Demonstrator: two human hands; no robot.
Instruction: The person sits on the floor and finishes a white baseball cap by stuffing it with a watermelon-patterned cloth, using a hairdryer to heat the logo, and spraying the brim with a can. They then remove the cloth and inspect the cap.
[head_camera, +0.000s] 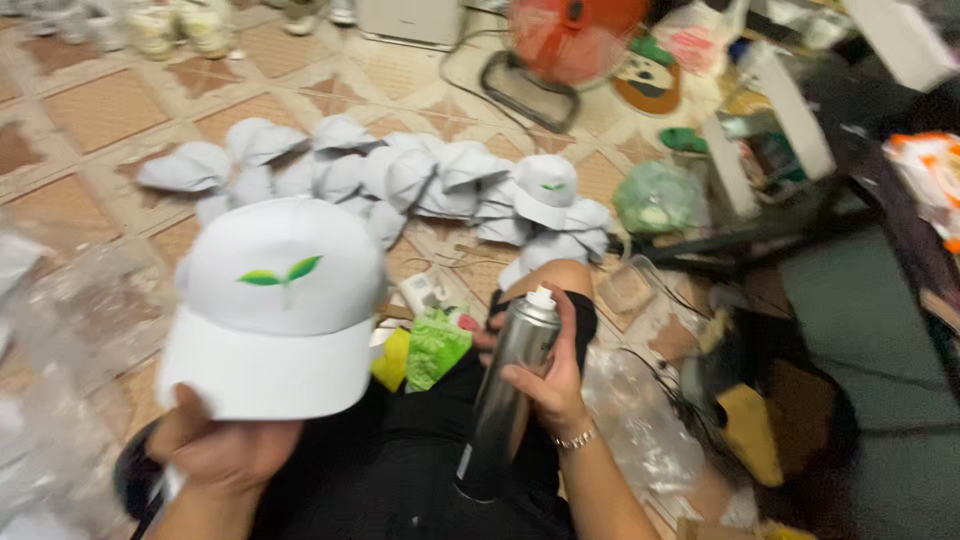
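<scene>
My left hand (215, 450) gripped the white cap (275, 305) by its brim, front facing me, while my right hand (545, 385) clasped the upright spray can (510, 385) just right of it, nozzle up.

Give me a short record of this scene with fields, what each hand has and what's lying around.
left hand: holds a white cap by its brim, green leaf emblem facing the camera
right hand: grips a silver spray can, white nozzle at the top, tilted
floor: patterned tiles, with a row of white caps laid out
near the knees: green packet, clear plastic wrapping
background: red fan
image quality: motion-blurred
</scene>
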